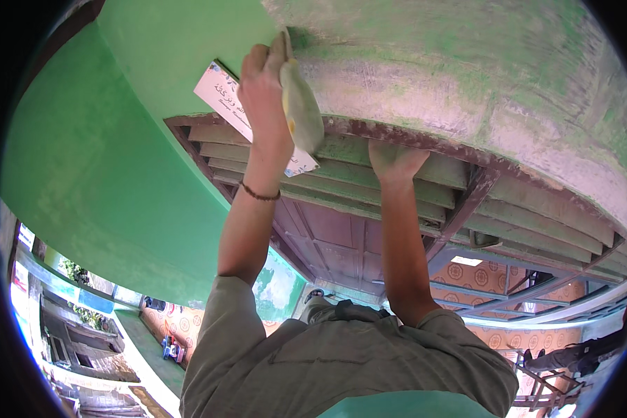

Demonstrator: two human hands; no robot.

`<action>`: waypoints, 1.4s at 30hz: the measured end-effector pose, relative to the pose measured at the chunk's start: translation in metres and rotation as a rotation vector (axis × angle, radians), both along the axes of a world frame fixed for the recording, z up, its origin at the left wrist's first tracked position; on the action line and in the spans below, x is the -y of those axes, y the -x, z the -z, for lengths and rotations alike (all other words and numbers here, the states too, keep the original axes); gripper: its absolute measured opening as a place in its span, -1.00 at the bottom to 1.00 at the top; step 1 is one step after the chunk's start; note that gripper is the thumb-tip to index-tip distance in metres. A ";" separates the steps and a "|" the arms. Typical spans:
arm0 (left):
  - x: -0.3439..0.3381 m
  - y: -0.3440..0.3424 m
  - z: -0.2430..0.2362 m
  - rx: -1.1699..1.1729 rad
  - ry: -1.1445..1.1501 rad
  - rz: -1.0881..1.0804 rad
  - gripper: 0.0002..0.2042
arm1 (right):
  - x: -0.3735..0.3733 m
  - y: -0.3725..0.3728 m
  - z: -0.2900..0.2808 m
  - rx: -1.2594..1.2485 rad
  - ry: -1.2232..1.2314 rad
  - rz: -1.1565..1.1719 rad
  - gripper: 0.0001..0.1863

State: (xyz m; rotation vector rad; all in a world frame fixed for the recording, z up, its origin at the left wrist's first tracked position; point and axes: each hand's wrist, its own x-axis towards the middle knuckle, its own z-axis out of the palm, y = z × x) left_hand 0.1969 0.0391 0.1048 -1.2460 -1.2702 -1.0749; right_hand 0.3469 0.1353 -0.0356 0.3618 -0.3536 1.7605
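Observation:
My left hand (265,90) is raised to the wall above the door frame. Its fingers close round a pale yellow-green, flat tool with a rounded end (302,108), blurred, its upper edge against the wall. I cannot make out its exact kind. Behind my left wrist a white sign with floral corners and dark lettering (223,96) slants across the frame's corner, partly covered by the hand and the tool. Further right, my right hand (397,160) reaches up into the slatted wooden vent (348,167), touching the frame's top rail (404,134); its fingers are hidden there.
The wall (467,76) is patchy green and whitish above the vent, smooth green (111,167) to the left. Below hangs a brown panelled door (327,226). Lower right are window bars (494,296), a patterned tile floor (491,275) and a wooden stand (550,390) with a person (585,352) by it.

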 end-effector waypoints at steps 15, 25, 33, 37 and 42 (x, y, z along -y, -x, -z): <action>-0.012 0.016 -0.007 0.170 -0.024 0.054 -0.76 | 0.006 0.000 -0.003 -0.014 0.120 0.005 -0.22; -0.004 0.000 -0.007 0.131 0.004 0.038 -0.65 | 0.007 0.000 -0.005 0.002 0.104 0.022 -0.23; -0.003 0.001 -0.010 0.067 -0.018 -0.006 -0.80 | 0.007 0.000 -0.008 0.018 0.104 0.058 -0.23; -0.004 0.011 -0.027 0.126 -0.057 0.006 -0.83 | 0.006 0.000 -0.001 0.005 0.064 0.032 -0.24; -0.006 0.003 -0.021 0.033 -0.089 -0.004 -0.87 | 0.014 -0.003 -0.011 0.014 0.117 0.024 -0.24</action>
